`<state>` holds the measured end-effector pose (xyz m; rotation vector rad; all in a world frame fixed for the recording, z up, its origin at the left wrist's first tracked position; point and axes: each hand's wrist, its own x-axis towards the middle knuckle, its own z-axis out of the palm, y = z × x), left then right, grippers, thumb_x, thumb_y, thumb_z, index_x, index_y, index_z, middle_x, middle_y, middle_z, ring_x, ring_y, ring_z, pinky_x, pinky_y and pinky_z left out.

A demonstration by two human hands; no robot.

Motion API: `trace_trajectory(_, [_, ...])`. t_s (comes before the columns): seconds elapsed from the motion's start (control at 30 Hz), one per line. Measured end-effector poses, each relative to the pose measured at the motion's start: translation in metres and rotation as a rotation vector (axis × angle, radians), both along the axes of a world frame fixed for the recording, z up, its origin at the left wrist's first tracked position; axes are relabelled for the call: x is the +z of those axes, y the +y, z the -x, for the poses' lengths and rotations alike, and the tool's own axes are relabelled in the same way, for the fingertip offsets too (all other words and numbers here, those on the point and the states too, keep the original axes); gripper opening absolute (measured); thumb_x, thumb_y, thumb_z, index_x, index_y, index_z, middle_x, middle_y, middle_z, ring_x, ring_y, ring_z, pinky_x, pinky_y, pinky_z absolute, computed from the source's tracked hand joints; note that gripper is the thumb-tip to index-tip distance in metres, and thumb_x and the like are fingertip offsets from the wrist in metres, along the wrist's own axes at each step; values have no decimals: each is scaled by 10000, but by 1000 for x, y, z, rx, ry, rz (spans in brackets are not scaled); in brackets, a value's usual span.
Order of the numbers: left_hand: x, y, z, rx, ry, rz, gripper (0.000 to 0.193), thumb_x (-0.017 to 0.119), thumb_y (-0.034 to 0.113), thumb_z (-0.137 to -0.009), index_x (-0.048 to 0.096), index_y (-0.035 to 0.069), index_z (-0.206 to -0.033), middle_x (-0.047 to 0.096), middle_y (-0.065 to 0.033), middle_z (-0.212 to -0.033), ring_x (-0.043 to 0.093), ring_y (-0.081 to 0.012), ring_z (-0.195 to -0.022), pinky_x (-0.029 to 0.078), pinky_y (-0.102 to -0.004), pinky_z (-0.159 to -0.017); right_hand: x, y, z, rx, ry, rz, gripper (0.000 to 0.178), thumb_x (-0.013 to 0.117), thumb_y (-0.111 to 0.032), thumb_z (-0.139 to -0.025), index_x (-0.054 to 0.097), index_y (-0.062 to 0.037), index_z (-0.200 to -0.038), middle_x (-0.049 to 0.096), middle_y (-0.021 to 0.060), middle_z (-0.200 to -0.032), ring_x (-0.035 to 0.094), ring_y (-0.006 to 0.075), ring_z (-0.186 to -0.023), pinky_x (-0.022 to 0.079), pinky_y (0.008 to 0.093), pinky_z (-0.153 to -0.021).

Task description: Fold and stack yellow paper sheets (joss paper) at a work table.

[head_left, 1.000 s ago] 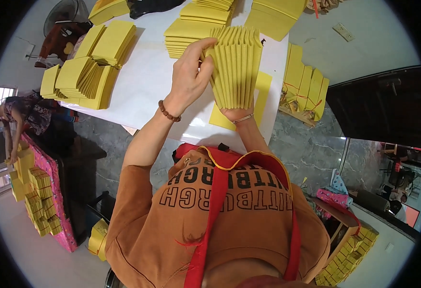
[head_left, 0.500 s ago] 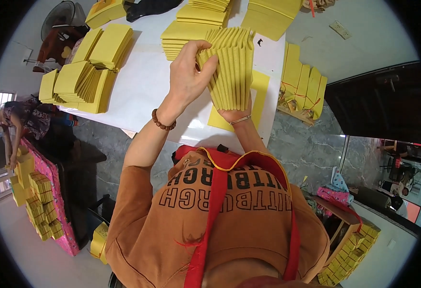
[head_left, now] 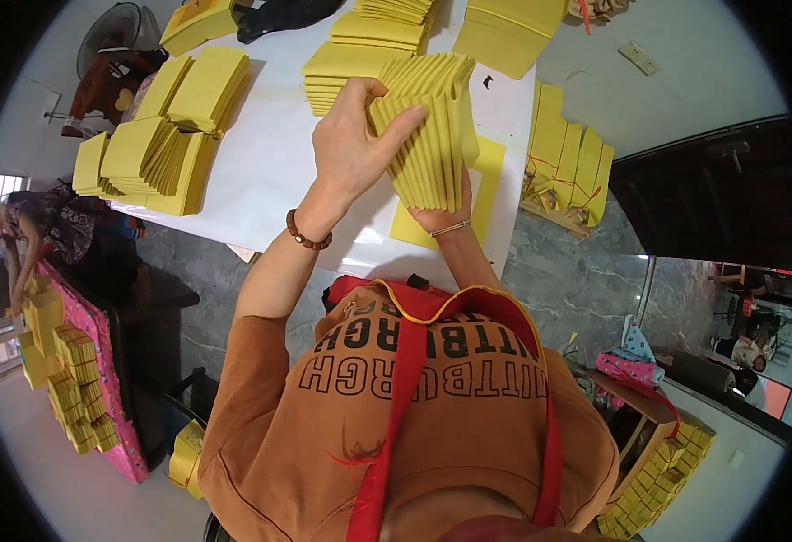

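Note:
A thick stack of folded yellow paper (head_left: 423, 144) is held upright above the white table, its folded edges fanned slightly. My left hand (head_left: 353, 140) grips its left side, thumb across the front and fingers bent over the upper left edge. Behind and beneath the stack, my right hand (head_left: 450, 217) supports it from the right; most of its fingers are hidden. Under the hands lies a flat yellow sheet (head_left: 489, 172). Just beyond the left hand is a pile of folded yellow papers (head_left: 351, 59).
More yellow paper stacks (head_left: 143, 154) stand at the table's left. Yellow bundles tied with red string (head_left: 569, 149) sit right of the table (head_left: 260, 172). A black cloth-like item (head_left: 283, 18) lies at the far edge. Another person (head_left: 48, 221) works at a pink-covered table (head_left: 111, 379).
The stack has tilted and turned slightly, so its right side shows more. My left thumb has slid further across its front face.

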<state>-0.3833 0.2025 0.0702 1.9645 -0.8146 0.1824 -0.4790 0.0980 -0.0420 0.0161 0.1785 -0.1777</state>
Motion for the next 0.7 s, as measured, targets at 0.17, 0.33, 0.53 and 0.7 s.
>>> trace_trajectory(0.17, [4,-1,-1,-9,71,-48,460,686,367,-733,493,19,-963,573,-87,-779,524,-160,-607,420,-283,-552,-13,-3,2,-6,-39,44,491,419,-438,-869,450,-137,-1256,481,67,-1267,458,246,-1166,351,424,-992])
trace_trajectory(0.33, [-25,-2,6,-425,747,806,756,661,122,-765,138,70,-1308,398,-152,-1215,459,-207,-1059,410,-323,-879,-11,-8,4,-146,61,135,476,422,-429,-875,454,-138,-1250,494,57,-1255,478,237,-1146,363,413,-983])
trace_trajectory(0.53, [-37,-26,37,-310,778,704,963,604,43,-717,-100,49,-1374,332,-166,-1289,403,-254,-1154,379,-320,-936,0,0,7,-348,212,506,404,498,-319,-878,466,-99,-1215,525,58,-1204,488,229,-1129,389,380,-968])
trace_trajectory(0.7, [-27,-36,-5,-331,864,756,783,551,45,-724,96,18,-1360,406,-154,-1226,449,-232,-1104,407,-317,-904,28,20,-18,-496,168,681,473,538,-318,-869,390,-99,-1261,477,48,-1246,473,216,-1136,379,390,-977])
